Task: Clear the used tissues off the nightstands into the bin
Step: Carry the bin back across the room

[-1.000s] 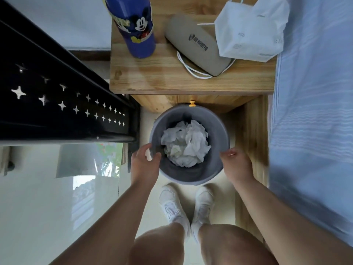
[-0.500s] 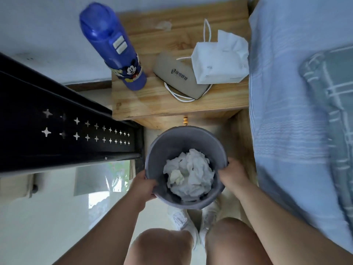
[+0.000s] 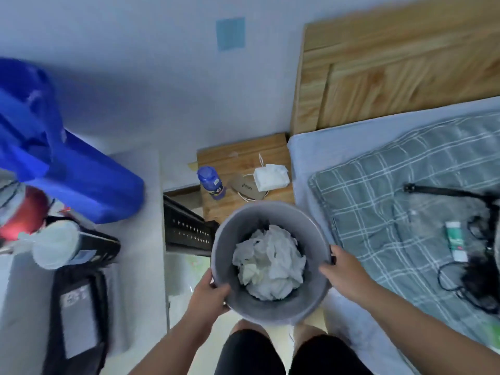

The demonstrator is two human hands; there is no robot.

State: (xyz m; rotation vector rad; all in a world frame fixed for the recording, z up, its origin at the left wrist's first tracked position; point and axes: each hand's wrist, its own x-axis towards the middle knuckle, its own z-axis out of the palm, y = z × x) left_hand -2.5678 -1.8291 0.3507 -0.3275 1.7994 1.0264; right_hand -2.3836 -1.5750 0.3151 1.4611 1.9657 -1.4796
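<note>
You hold the grey bin [image 3: 273, 307] up in front of you with both hands. Your left hand [image 3: 209, 293] grips its left rim: the thumb hooks over the edge into the inside, and the fingers [image 3: 205, 277] wrap the outer wall, clamped on the bin. Your right hand [image 3: 343, 274] takes the right rim the same way, fingers curled tight against the rim, clamped on the bin as well.

Between your 2 sets of fingers, inside the bin, lies a heap of crumpled white used tissues [image 3: 269, 262], filling much of the bottom.

Beyond your fingers, past the far rim of the bin, stands the wooden table [image 3: 240, 158] that serves as the nightstand. On it a blue bottle [image 3: 212, 182] stands upright at the left, a flat grey case [image 3: 244, 188] lies in the middle with a white cord looped beside it, and a white tissue pack [image 3: 272, 177] sits at the right, touching the case. The picture is blurred there, so you cannot tell whether any loose tissue lies on the table top.

To the right of your right fingers is the bed [image 3: 305, 147] with a grey checked blanket [image 3: 392, 201]. To the left of your left fingers a black panel with star cutouts [image 3: 186, 231] stands, and further left a blue bag [image 3: 67, 169].
</note>
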